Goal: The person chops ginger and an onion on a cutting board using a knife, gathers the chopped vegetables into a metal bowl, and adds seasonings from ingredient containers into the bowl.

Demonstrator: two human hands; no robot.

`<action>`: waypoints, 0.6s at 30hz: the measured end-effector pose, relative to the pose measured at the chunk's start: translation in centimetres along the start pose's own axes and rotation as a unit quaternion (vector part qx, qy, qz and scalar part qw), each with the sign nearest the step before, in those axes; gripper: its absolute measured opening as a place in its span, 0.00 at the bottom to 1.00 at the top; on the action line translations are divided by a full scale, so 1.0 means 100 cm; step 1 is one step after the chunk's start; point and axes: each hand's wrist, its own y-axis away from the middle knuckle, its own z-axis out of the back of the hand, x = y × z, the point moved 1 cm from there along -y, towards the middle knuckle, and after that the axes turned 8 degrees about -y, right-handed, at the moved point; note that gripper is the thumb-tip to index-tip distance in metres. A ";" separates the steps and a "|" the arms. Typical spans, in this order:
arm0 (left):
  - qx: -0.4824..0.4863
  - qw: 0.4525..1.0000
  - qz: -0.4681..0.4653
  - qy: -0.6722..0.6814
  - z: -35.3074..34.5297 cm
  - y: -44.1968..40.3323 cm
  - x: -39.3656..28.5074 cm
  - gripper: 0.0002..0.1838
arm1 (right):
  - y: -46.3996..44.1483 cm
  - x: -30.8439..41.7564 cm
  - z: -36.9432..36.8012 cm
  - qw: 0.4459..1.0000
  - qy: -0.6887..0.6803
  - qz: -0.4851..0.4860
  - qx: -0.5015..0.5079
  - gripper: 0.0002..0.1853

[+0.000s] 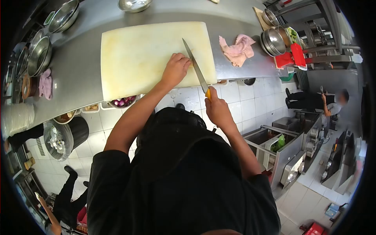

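1. Biggest thing here, the steel counter [74, 74], stretches right across in front of the person, bowls at both ends.
2. On it, the pale cutting board [141, 58] sits flush with the near side, broad and mostly bare.
3. Down on the tiles to the left, there's the black bin [80, 131] with its clear liner.
4. And here's the knife [199, 73], over the board's right part, tip angled away from the person, yellow handle at the near edge.
5. Right of the board, a crumpled pink cloth [239, 49] lies on the steel.
6. Right hand [217, 109]: fingers wrapped firmly round that handle.
7. Left hand [176, 70]: curled on the board, fingertips right beside the blade; whether they pinch anything, I can't tell.
8. Smallest, purple onions [123, 102], bunched below the counter's near edge.
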 end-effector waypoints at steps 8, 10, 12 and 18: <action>-0.025 0.999 0.034 -0.022 0.014 0.001 0.000 0.06 | 0.049 0.017 0.023 0.998 0.010 -0.048 0.035 0.22; -0.014 0.999 0.033 -0.029 0.012 0.002 -0.001 0.05 | 0.053 0.017 0.019 0.998 0.012 -0.038 0.043 0.21; -0.004 0.999 0.025 -0.037 0.006 0.002 0.002 0.04 | 0.052 0.006 0.011 0.998 0.008 -0.049 0.045 0.20; 0.013 0.999 -0.001 -0.053 0.000 0.002 0.007 0.04 | 0.025 0.001 -0.015 0.998 0.003 -0.048 0.033 0.19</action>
